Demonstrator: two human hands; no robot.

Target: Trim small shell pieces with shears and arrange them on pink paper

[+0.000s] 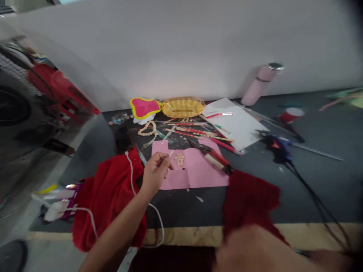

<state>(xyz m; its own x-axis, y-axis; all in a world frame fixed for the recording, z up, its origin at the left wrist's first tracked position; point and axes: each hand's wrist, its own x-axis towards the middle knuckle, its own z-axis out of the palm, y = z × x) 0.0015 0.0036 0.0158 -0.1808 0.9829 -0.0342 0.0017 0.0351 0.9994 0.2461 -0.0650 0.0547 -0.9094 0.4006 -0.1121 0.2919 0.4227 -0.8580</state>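
Note:
My left hand (pixel 155 170) is above the pink paper (pixel 204 172), its thumb and fingers pinched on a thin whitish stick (pixel 171 153). Just right of those fingertips, a small pile of pale pieces (pixel 179 159) lies on the paper. Pliers (pixel 214 156) with red handles rest across the paper's right side. At the bottom edge my right hand (pixel 249 249) is smeared by motion, in front of a dark red cloth (pixel 252 196); whether it grips the cloth is not visible. Behind the paper are a heart-shaped string of beads (pixel 147 129) and several red-wrapped sticks (pixel 195 131).
A wicker basket (pixel 183 107) and a pink bottle (pixel 261 85) stand along the wall. White paper (pixel 232 124) lies between them. To the right is a blue glue gun (pixel 279 147) with a trailing cord. A red cloth (pixel 109 200) with a white cable (pixel 132 173) covers the left.

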